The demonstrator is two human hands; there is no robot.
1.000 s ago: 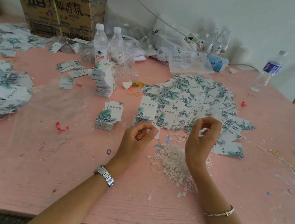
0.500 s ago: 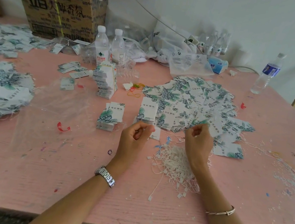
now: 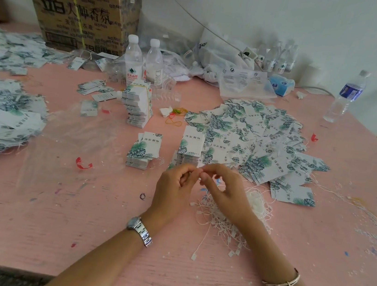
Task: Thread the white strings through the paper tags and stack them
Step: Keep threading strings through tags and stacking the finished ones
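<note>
My left hand (image 3: 173, 189) and my right hand (image 3: 226, 192) meet fingertip to fingertip just above the table, both with curled fingers pinching a thin white string that barely shows. A tangled pile of white strings (image 3: 257, 207) lies under and right of my right hand. Right behind my hands stands a neat stack of leaf-printed paper tags (image 3: 190, 148), and a second short stack (image 3: 145, 150) is to its left. A wide loose spread of tags (image 3: 256, 133) covers the table behind and to the right.
The pink table (image 3: 72, 235) also carries a tall banded tag stack (image 3: 138, 106), two water bottles (image 3: 133, 62), a cardboard box (image 3: 80, 6), heaps of strung tags (image 3: 0, 111) at the left, a clear plastic sheet (image 3: 74, 141) and another bottle (image 3: 346, 94) at the far right.
My right hand came down from its raised position and moved left to meet my left hand. The left hand has stayed almost in place.
</note>
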